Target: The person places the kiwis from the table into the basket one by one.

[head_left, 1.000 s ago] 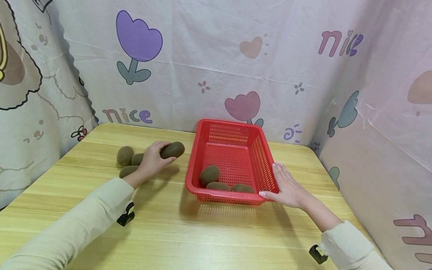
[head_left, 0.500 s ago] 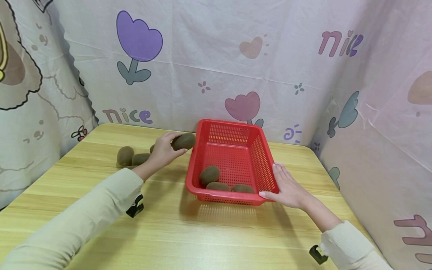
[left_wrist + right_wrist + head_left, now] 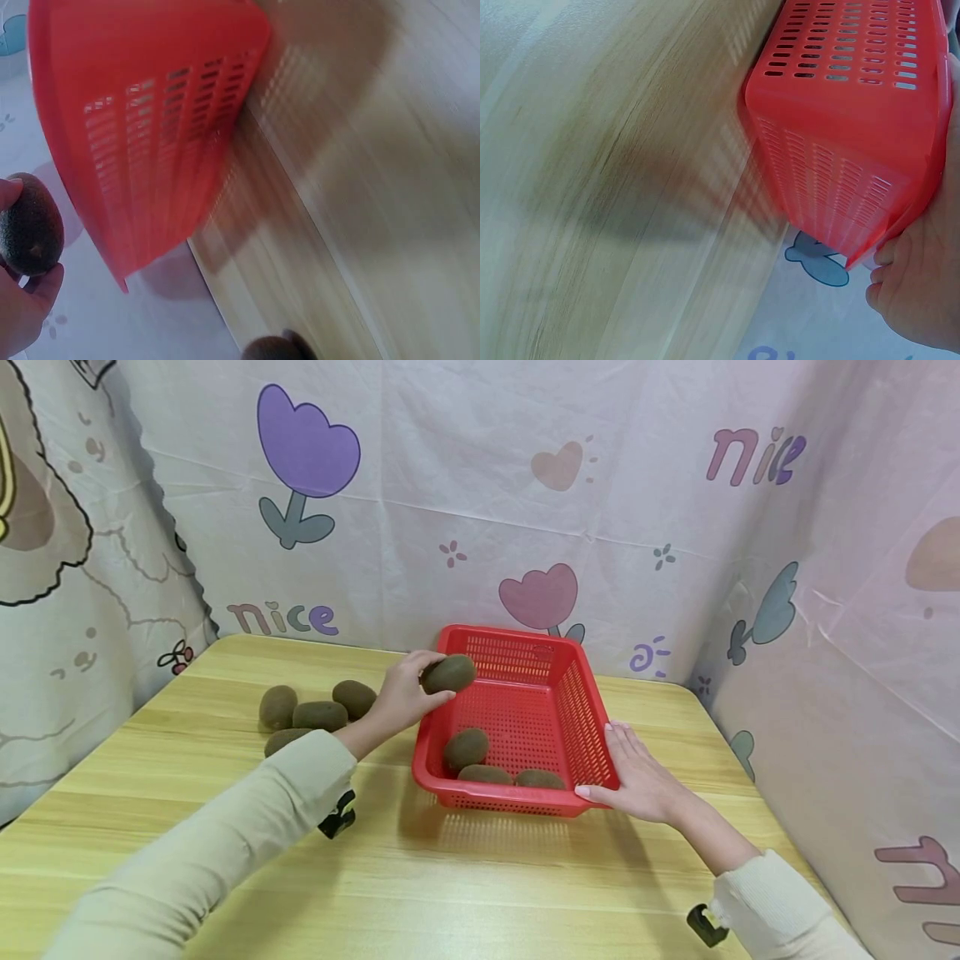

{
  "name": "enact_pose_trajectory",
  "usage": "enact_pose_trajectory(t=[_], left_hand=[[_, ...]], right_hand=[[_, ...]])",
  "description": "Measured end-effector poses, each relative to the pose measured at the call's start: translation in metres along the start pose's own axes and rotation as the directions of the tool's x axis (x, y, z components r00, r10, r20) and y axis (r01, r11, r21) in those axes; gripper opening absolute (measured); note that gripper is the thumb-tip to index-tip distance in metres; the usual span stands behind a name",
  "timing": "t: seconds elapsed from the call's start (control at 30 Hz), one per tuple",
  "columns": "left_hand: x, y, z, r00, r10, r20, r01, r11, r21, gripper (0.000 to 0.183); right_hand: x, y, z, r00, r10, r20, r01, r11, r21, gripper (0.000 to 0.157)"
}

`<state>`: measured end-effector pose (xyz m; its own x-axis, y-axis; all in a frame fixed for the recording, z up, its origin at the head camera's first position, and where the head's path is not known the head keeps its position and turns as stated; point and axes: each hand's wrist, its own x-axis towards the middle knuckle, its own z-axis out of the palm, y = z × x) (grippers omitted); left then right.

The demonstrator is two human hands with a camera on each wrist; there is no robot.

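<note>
My left hand (image 3: 407, 695) holds a brown kiwi (image 3: 450, 674) between thumb and fingers, over the left rim of a red plastic basket (image 3: 430, 727). In the left wrist view the same kiwi (image 3: 31, 226) hangs beyond the basket's edge. Inside the basket three kiwis lie near its front wall, one of them a kiwi (image 3: 467, 749) in the left front corner. My right hand (image 3: 647, 779) rests on the basket's right front corner, thumb along the front rim and fingers extended along the right side.
Several more kiwis (image 3: 320, 716) lie grouped on the wooden table (image 3: 480, 893), left of the basket; my left forearm partly covers one. A patterned cloth (image 3: 450, 485) hangs behind the table and along both sides.
My left hand has carried the kiwi rightward, from beside the loose kiwis to over the basket's left rim. The right hand and the basket have stayed in place.
</note>
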<state>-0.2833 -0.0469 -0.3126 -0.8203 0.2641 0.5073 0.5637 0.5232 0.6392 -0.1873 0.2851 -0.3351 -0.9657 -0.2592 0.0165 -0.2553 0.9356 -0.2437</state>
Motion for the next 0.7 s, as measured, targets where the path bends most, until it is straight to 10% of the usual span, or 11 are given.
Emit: enact_pose_trajectory(t=[0.7], left_hand=[[0.0, 0.025, 0.067, 0.985, 0.02, 0.169, -0.011, 0.999, -0.052, 0.048]], right_hand=[[-0.001, -0.001, 0.0, 1.0, 0.0, -0.008, 0.0, 1.0, 0.01, 0.104]])
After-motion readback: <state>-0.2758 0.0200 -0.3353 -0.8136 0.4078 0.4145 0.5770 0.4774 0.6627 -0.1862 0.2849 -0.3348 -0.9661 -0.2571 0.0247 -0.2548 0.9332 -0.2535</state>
